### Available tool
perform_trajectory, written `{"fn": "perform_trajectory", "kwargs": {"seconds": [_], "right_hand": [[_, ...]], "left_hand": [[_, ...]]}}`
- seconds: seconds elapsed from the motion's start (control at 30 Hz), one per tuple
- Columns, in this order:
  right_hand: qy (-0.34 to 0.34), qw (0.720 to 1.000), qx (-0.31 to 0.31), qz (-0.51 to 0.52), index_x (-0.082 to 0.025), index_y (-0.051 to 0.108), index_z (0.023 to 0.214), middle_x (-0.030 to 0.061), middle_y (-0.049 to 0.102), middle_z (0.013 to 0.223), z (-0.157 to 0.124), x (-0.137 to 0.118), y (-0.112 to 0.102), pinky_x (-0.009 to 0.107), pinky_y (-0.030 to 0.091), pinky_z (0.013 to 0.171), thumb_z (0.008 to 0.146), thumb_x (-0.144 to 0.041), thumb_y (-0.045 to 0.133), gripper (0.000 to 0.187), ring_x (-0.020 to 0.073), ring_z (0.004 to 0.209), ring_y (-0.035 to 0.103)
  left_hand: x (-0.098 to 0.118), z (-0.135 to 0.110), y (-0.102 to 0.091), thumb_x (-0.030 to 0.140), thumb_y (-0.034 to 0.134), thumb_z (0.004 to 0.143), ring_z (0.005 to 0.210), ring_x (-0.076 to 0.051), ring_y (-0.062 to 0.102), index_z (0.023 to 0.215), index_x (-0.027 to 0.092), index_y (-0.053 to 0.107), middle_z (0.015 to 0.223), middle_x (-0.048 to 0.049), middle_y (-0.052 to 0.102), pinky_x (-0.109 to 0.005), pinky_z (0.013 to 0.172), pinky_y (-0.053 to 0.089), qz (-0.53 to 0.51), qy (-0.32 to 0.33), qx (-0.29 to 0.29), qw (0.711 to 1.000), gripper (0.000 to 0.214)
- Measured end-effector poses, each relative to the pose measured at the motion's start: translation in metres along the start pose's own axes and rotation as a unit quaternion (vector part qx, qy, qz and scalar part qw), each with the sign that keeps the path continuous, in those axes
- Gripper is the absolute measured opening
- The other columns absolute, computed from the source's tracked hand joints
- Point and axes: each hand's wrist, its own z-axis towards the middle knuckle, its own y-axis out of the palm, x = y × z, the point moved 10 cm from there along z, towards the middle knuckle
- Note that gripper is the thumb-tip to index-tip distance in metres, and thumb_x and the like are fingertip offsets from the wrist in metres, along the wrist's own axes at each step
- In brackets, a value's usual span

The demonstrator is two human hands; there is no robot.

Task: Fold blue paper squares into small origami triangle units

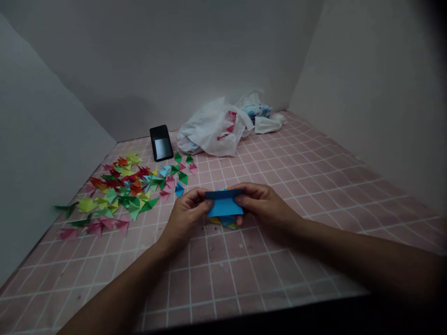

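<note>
A small folded blue paper (pixel 223 204) is held between both hands just above the pink checked surface (pixel 244 279). My left hand (pixel 185 215) pinches its left edge with thumb and fingers closed. My right hand (pixel 263 204) grips its right edge, fingers curled over the top. Beneath the blue paper lie a few more coloured paper pieces (pixel 225 222), mostly hidden by it.
A spread of several folded paper triangles (pixel 129 190) in many colours covers the left of the surface. A black phone (pixel 161 142) leans at the back. White plastic bags (pixel 216 125) lie at the back centre. White walls close off three sides.
</note>
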Motion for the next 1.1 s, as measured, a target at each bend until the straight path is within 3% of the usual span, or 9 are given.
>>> {"fn": "perform_trajectory", "kwargs": {"seconds": [0.17, 0.33, 0.7, 1.1], "right_hand": [[-0.007, 1.0, 0.018, 0.018, -0.019, 0.075, 0.078, -0.001, 0.07, 0.062, -0.001, -0.005, 0.001, 0.025, 0.052, 0.06, 0.074, -0.02, 0.068, 0.008, 0.0105, 0.051, 0.064], [-0.016, 1.0, 0.017, 0.0, -0.019, 0.074, 0.074, -0.0017, 0.068, 0.058, -0.003, -0.008, 0.0, 0.025, 0.051, 0.06, 0.073, -0.014, 0.062, 0.012, 0.0118, 0.052, 0.065], [-0.062, 0.996, -0.015, -0.059, -0.019, 0.074, 0.075, -0.0022, 0.065, 0.06, -0.004, -0.016, 0.004, 0.025, 0.048, 0.058, 0.077, -0.013, 0.058, 0.018, 0.0107, 0.055, 0.06], [-0.073, 0.993, -0.008, -0.093, -0.02, 0.073, 0.084, -0.0025, 0.062, 0.06, -0.005, -0.016, 0.003, 0.025, 0.048, 0.058, 0.084, -0.02, 0.062, 0.012, 0.0106, 0.055, 0.057]], "left_hand": [[0.004, 0.0, -0.005, 0.02, 0.071, 0.072, 0.072, -0.013, 0.058, 0.076, 0.019, 0.074, 0.077, 0.0, 0.066, -0.024, 0.068, 0.047, 0.025, 0.03, 0.008, 0.999, 0.005], [0.006, -0.001, -0.003, 0.019, 0.07, 0.071, 0.067, -0.011, 0.055, 0.072, 0.019, 0.072, 0.071, 0.0012, 0.063, -0.021, 0.063, 0.045, 0.006, 0.022, 0.004, 1.0, 0.002], [0.003, -0.002, 0.006, 0.023, 0.072, 0.066, 0.057, -0.01, 0.059, 0.072, 0.017, 0.067, 0.065, 0.0031, 0.061, -0.021, 0.059, 0.051, -0.064, -0.038, 0.0, 0.997, 0.009], [-0.001, 0.0, 0.007, 0.03, 0.085, 0.068, 0.06, -0.01, 0.059, 0.081, 0.016, 0.069, 0.069, 0.0022, 0.064, -0.021, 0.059, 0.049, -0.062, -0.039, -0.012, 0.997, 0.025]]}}
